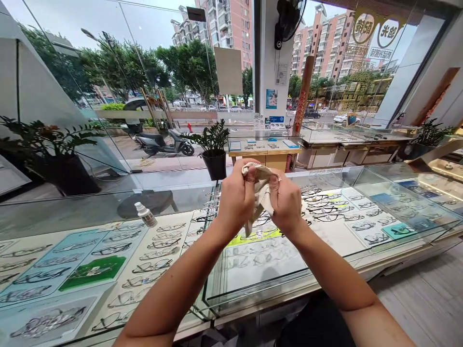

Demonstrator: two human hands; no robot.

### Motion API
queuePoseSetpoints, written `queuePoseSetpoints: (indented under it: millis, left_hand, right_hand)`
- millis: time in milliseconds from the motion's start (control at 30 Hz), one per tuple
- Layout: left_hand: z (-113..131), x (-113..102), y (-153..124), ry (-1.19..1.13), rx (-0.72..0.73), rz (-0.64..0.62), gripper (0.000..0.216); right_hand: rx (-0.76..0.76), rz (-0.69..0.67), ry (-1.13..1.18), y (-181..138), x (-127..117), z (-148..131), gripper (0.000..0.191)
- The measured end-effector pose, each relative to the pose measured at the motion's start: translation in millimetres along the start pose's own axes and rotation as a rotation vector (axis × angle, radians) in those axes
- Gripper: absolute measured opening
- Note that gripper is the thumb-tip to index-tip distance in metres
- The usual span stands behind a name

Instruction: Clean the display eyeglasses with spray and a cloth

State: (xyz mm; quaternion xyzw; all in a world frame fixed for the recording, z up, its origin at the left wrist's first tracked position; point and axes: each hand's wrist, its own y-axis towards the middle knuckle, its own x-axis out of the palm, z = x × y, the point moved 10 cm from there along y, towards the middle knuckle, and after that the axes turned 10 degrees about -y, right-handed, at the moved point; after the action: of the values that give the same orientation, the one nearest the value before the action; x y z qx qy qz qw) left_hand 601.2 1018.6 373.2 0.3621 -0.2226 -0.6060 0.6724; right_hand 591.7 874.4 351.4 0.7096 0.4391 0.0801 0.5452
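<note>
A small white bottle [146, 214] lies on the glass counter [253, 284].

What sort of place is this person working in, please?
Probably an optician's shop: the glass counter holds rows of spectacle frames, and the left hand and right hand grip a cloth.

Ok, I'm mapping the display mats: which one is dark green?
The dark green mat, in the left case section, far left of the left hand. The yellow-green mat lies below the cloth; the teal mat sits far right.
</note>
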Motion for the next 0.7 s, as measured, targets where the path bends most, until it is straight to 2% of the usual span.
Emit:
queuePoseSetpoints:
  millis: [100,200,300,400,533,700]
  left_hand:
    - [-5,-2,1,0.166,0.063,0.044,0.030]
    - [-8,-3,2,0.206,0.135,0.055,0.043]
    - [-6,-5,1,0.187,0.179,0.081,0.053]
    - [-2,-3,2,0.217,0.168,0.050,0.052]
    - [0,7,5,0.210,0.074,-0.078,0.039]
    - [-7,33,-3,0.121,-0.100,-0.361,0.035]
  right_hand:
    - [0.111,-0.021,0.248,7,13,2,0.035]
    - [0.178,-0.018,0.432,6,29,-2,0.031]
    - [0.222,0.009,0.422,2,39,-2,0.033]
    - [0.228,0.007,0.366,3,44,3,0.041]
    - [0.262,-0.016,0.375,7,44,18,0.050]
    - [0.405,-0.097,0.456,-5,45,38,0.066]
